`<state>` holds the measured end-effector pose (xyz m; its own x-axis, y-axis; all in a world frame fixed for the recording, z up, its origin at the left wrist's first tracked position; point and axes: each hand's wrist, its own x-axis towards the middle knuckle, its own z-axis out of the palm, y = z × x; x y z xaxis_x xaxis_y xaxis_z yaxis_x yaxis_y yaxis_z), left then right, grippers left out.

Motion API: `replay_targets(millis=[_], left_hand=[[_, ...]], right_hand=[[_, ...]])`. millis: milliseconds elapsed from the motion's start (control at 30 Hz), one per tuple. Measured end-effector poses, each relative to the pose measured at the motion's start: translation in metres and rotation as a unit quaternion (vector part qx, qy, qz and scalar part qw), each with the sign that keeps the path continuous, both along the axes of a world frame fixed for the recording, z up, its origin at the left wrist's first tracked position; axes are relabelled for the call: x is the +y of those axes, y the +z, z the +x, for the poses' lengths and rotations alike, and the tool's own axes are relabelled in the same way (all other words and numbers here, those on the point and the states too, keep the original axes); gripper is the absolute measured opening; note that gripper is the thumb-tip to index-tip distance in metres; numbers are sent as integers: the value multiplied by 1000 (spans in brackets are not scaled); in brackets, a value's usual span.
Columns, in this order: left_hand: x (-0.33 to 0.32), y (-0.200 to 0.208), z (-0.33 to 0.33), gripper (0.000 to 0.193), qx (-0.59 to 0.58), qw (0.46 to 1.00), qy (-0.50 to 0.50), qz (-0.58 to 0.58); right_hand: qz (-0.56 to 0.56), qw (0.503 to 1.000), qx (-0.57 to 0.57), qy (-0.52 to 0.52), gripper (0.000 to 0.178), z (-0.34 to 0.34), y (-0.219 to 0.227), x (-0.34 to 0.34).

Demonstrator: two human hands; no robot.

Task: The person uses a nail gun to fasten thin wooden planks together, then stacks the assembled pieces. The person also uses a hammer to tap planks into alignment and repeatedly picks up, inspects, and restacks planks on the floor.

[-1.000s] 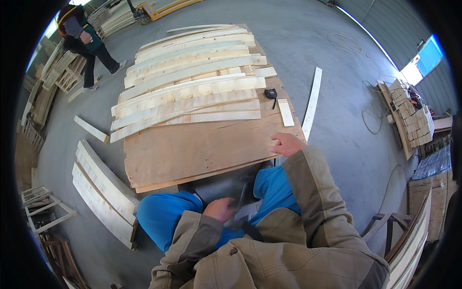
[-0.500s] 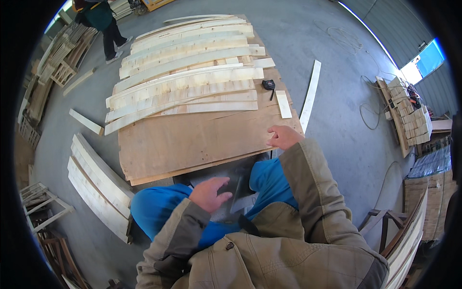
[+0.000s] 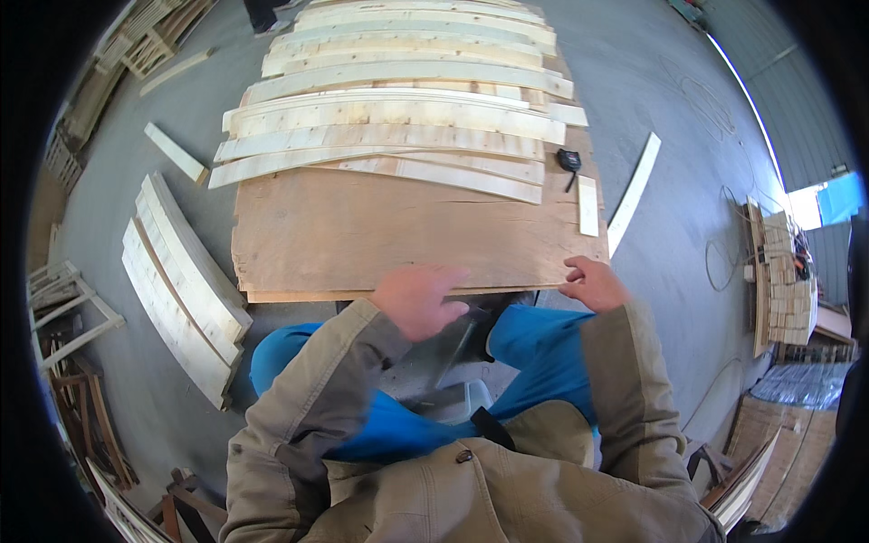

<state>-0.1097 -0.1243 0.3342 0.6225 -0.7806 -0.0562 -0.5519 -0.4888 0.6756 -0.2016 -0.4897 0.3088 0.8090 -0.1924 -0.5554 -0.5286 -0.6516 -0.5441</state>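
Concrete workshop floor (image 3: 688, 118) stretching around, big plywood sheet (image 3: 398, 231) lying flat in middle. Pale planks (image 3: 389, 113) covering its far half, black tape measure (image 3: 568, 160) sitting near right edge, more planks stacked on floor (image 3: 176, 281) at left. Right hand (image 3: 593, 282) resting on sheet's near edge, fingers bent, clamping nothing. Left hand (image 3: 418, 299) hovering blurry over near edge, fingers loosely curled, can't tell if holding anything.
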Motion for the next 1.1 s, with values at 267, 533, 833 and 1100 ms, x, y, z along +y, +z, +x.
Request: replay_targets(millis=[267,533,833,1100], left_hand=[[-6,-6,17,46,-11,990,-101,102],[9,16,8,46,-4,993,-122,-7],[26,17,23,42,-27,989,-36,-138],[29,19,33,38,-21,989,-16,-148]], right_hand=[[-176,975,-77,116,83,109,-20,-4],[-240,911,-230,242,95,298,-106,91],[-271,901,-205,269,89,394,-178,170],[-254,872,-220,355,81,413,-169,167]])
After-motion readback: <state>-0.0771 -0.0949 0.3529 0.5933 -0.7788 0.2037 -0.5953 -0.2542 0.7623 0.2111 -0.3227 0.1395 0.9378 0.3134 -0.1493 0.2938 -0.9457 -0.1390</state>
